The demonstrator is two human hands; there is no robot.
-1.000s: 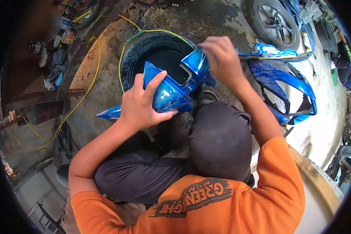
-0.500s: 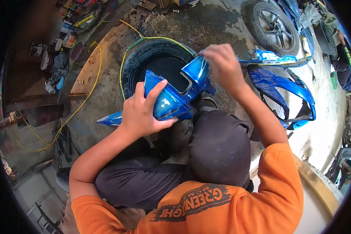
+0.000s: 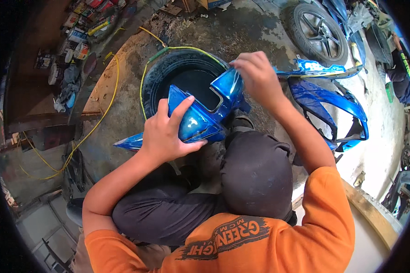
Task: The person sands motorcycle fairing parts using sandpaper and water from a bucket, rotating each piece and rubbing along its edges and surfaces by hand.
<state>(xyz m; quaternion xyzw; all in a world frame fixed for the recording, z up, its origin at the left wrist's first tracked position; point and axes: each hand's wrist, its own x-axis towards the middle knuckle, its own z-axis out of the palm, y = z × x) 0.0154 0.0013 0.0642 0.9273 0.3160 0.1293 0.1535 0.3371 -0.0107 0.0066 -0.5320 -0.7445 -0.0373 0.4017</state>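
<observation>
My left hand (image 3: 166, 134) grips a glossy blue motorcycle body panel (image 3: 200, 118) from its left side, thumb over the top. My right hand (image 3: 255, 75) is closed on the panel's upper right end, fingers pinching something small and pale that I cannot make out. The panel rests over my knees, which are in dark trousers (image 3: 255, 173). Behind it lies a black tyre (image 3: 168, 75) flat on the ground.
More blue fairing pieces (image 3: 332, 102) lie to the right. A wheel (image 3: 319, 32) stands at the top right. A yellow hose (image 3: 100, 118) snakes over the stained concrete floor. Cans and clutter (image 3: 73, 50) sit at the upper left. Another person (image 3: 405, 77) is at the far right.
My right hand has shifted slightly on the panel's upper end. The left hand keeps its grip, and the panel has barely moved.
</observation>
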